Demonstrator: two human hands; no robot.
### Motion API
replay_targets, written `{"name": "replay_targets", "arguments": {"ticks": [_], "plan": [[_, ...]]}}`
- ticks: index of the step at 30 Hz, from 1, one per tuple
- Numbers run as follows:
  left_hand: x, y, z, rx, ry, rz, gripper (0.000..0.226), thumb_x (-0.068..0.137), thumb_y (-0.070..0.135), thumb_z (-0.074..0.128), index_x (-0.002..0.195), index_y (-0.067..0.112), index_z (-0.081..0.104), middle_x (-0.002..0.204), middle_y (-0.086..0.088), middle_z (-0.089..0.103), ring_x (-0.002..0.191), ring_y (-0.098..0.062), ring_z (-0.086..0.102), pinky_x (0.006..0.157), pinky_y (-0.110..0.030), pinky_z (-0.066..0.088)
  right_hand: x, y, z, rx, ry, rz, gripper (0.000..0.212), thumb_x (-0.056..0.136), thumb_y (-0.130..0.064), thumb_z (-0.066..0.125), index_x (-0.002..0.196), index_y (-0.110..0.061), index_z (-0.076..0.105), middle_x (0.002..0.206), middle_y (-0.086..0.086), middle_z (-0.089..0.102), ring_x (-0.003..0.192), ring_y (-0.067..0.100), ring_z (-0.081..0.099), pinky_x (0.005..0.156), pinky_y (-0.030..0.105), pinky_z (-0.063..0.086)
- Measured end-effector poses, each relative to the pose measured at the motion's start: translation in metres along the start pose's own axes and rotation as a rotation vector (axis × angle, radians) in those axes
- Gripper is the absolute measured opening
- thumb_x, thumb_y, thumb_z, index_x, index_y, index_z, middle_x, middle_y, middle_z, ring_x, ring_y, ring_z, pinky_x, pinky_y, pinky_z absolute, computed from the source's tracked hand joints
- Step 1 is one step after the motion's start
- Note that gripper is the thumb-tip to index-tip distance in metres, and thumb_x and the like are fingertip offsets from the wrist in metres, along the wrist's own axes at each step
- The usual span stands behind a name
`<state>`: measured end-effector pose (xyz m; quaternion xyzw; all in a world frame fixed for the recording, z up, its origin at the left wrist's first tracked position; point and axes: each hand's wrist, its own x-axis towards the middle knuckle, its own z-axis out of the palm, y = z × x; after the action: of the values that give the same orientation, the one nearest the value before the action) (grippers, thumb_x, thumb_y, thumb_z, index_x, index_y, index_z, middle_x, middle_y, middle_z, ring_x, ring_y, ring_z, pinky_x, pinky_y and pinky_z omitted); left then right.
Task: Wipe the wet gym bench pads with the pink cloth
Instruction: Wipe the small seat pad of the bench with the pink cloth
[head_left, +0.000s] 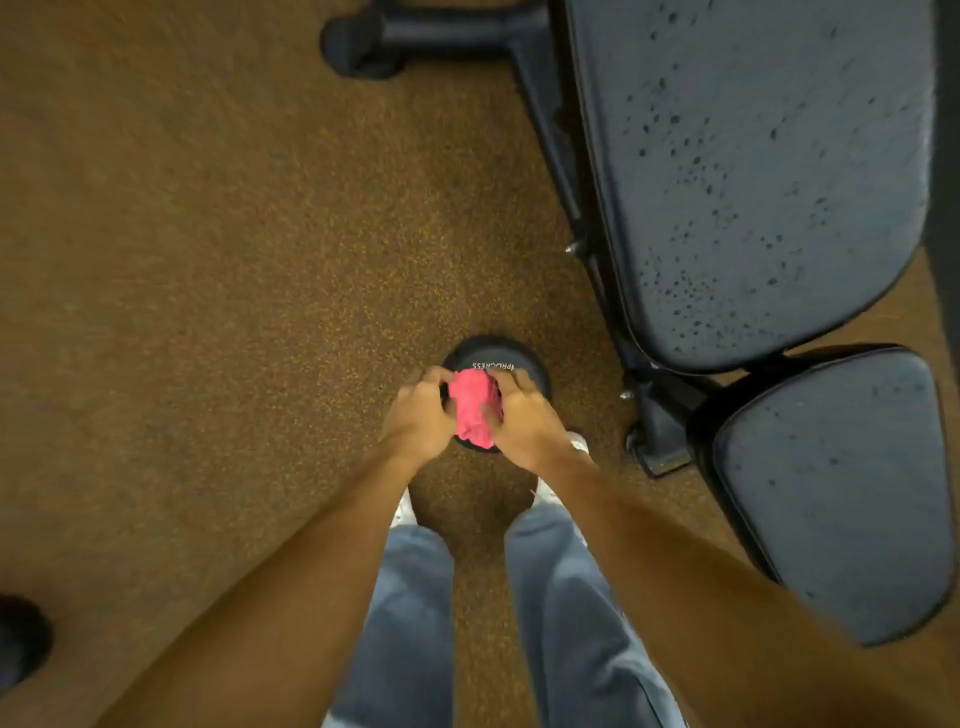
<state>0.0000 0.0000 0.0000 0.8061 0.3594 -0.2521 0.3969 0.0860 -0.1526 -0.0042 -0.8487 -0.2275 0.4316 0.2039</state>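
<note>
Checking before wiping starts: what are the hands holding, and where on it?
The left hand and right hand grip the bunched pink cloth by its opposite sides.

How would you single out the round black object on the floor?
Start at the long droplet-covered bench pad on the right. On the speckled floor left of its near end sits a black disc under the pink cloth. Only it carries white lettering.

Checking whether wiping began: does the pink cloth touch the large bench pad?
Apart. Head view shows floor between pink cloth and large bench pad.
</note>
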Motion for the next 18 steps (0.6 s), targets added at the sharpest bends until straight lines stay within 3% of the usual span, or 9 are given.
{"name": "replay_targets", "arguments": {"ticks": [3,6,12,15,18], "plan": [[0.008,0.002,0.004,-0.133,0.102,0.004,0.038,0.097,0.013,0.070,0.134,0.018,0.064,0.117,-0.006,0.069,0.097,-0.027,0.067,0.094,-0.039,0.054,0.010,-0.001,0.006,0.064,0.046,0.051,0.052,0.104,-0.019,0.066,0.152,-0.008,0.051,0.148,0.020,0.050,0.135,0.040,0.054,0.115,0.050,0.045],[0.015,0.001,0.006,-0.126,0.071,-0.028,0.038,0.095,0.007,0.075,0.132,0.010,0.068,0.117,-0.011,0.067,0.095,-0.024,0.066,0.097,-0.036,0.053,0.013,-0.004,0.009,0.094,0.051,0.085,0.047,0.103,-0.013,0.067,0.147,-0.006,0.055,0.144,0.019,0.054,0.133,0.036,0.055,0.115,0.043,0.043],[0.014,0.008,-0.006,-0.120,0.009,0.011,0.023,0.094,0.015,0.078,0.116,0.018,0.070,0.114,0.000,0.066,0.095,-0.016,0.065,0.092,-0.024,0.049,0.009,0.000,0.001,0.182,0.066,0.132,0.036,0.100,-0.010,0.071,0.135,-0.005,0.063,0.132,0.014,0.060,0.118,0.027,0.062,0.102,0.025,0.043],[0.004,0.017,-0.017,-0.157,-0.075,-0.012,0.024,0.099,0.017,0.071,0.116,0.030,0.060,0.115,0.006,0.070,0.111,-0.018,0.065,0.102,-0.032,0.049,-0.002,-0.004,-0.006,0.223,0.103,0.121,0.033,0.096,-0.014,0.077,0.127,-0.009,0.067,0.127,0.008,0.059,0.115,0.017,0.052,0.103,0.031,0.047],[-0.006,0.032,-0.029,-0.165,-0.084,-0.026,0.025,0.101,0.017,0.067,0.112,0.037,0.056,0.115,0.006,0.071,0.114,-0.023,0.065,0.102,-0.038,0.052,-0.014,-0.011,-0.015,0.297,0.150,0.115,0.029,0.093,-0.016,0.081,0.117,-0.015,0.066,0.122,-0.002,0.059,0.114,0.013,0.051,0.095,0.021,0.041]]}}
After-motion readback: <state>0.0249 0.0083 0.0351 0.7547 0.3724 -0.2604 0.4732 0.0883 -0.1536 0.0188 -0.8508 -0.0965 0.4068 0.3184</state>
